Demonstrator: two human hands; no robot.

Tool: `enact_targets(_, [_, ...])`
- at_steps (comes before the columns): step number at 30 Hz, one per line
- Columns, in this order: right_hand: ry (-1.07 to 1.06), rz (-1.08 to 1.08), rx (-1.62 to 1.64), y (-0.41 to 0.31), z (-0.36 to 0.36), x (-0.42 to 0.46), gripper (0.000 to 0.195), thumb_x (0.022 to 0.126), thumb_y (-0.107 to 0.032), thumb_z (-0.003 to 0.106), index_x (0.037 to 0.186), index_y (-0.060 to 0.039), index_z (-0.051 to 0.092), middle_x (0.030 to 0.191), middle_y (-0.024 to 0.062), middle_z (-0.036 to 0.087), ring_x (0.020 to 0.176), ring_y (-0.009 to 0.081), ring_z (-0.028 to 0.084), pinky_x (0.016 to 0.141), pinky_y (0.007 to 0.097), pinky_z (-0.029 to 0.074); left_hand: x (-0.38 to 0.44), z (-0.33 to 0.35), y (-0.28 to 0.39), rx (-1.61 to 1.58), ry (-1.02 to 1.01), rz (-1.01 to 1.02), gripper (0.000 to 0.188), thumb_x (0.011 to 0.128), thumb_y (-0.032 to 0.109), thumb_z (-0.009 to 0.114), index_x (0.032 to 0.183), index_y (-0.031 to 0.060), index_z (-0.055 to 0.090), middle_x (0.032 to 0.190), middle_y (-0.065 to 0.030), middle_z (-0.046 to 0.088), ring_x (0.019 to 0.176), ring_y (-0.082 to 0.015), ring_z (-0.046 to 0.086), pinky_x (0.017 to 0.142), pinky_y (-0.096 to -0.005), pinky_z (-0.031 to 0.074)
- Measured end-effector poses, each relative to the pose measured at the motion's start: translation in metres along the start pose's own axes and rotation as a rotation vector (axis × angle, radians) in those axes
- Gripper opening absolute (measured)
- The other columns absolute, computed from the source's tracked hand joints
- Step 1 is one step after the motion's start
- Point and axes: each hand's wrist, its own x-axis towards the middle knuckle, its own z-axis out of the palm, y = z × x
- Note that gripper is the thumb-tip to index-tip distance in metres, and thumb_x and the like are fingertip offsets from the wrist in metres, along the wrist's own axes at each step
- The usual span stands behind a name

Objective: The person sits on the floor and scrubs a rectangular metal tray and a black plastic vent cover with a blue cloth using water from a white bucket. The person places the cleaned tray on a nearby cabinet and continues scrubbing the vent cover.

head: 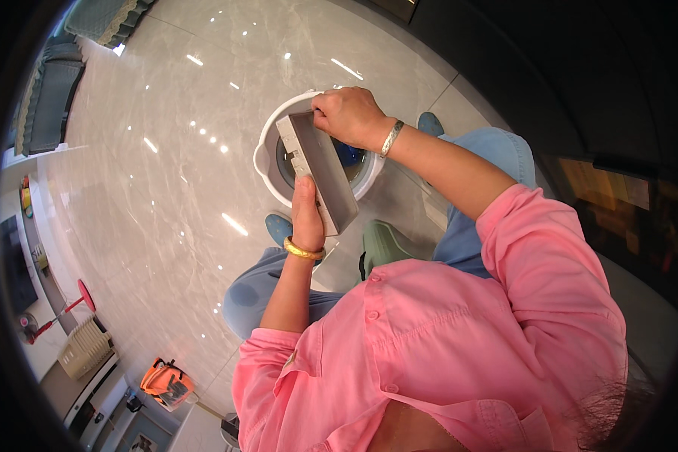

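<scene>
A long, narrow grey box-shaped tray (pixel 334 175) is tilted above a round white bucket (pixel 263 164). Its pale outer side has slots and small fittings. My left hand (pixel 308 217) grips the near end, thumb laid along that side. At the far corner, my right hand (pixel 350 116) has its fingers curled over the rim; the fingertips are partly hidden, so a small thing inside them cannot be ruled out. Inside the bucket, dark water and something blue (pixel 349 153) show past the tray.
Green plastic, perhaps a low stool (pixel 381 243), shows between my legs. Blue shoes (pixel 279 227) flank the bucket. Dark cabinet fronts (pixel 542 73) rise on the right. At far left are a grey-green skirted seat (pixel 51 96), a beige radiator (pixel 84 347) and an orange bag (pixel 166 383) on glossy tiles (pixel 164 186).
</scene>
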Motion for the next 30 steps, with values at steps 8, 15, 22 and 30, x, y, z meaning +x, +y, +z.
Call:
enact_targets(8, [-0.120, 0.241, 0.119, 0.005, 0.009, -0.003, 0.014, 0.075, -0.019, 0.059, 0.078, -0.0065, 0.064, 0.075, 0.0144, 0.065, 0.075, 0.0332, 0.062, 0.067, 0.0423, 0.048, -0.003, 0.011, 0.001, 0.294, -0.016, 0.156, 0.058, 0.098, 0.038, 0.037, 0.139, -0.0020, 0.029, 0.125, -0.0075, 0.048, 0.110, -0.0150, 0.045, 0.095, -0.0266, 0.034])
enact_targets(15, [-0.018, 0.213, 0.332, 0.011, 0.002, -0.004, 0.017, 0.077, -0.018, 0.056, 0.078, -0.0053, 0.066, 0.084, 0.0154, 0.066, 0.082, 0.0330, 0.063, 0.073, 0.0408, 0.049, 0.009, -0.005, 0.005, -0.448, 0.114, -0.096, 0.050, 0.096, 0.048, 0.037, 0.125, 0.0086, 0.048, 0.115, -0.0078, 0.059, 0.098, -0.0231, 0.061, 0.084, -0.0402, 0.051])
enact_targets(22, [-0.051, 0.300, 0.733, 0.008, -0.011, 0.007, 0.026, 0.074, -0.020, 0.057, 0.086, 0.0013, 0.067, 0.085, 0.0182, 0.067, 0.081, 0.0292, 0.064, 0.075, 0.0333, 0.049, 0.009, -0.008, 0.013, -0.579, -0.059, -0.105, 0.048, 0.095, 0.046, 0.042, 0.128, 0.0112, 0.047, 0.116, -0.0040, 0.058, 0.101, -0.0192, 0.059, 0.086, -0.0357, 0.050])
enact_targets(30, [0.110, -0.131, 0.246, 0.006, -0.001, 0.002, 0.015, 0.077, -0.009, 0.058, 0.089, -0.0035, 0.065, 0.086, 0.0099, 0.063, 0.079, 0.0273, 0.060, 0.072, 0.0347, 0.049, 0.008, -0.005, 0.007, -0.512, 0.036, -0.193, 0.054, 0.095, 0.050, 0.034, 0.126, 0.0072, 0.046, 0.113, -0.0122, 0.060, 0.097, -0.0318, 0.061, 0.084, -0.0483, 0.050])
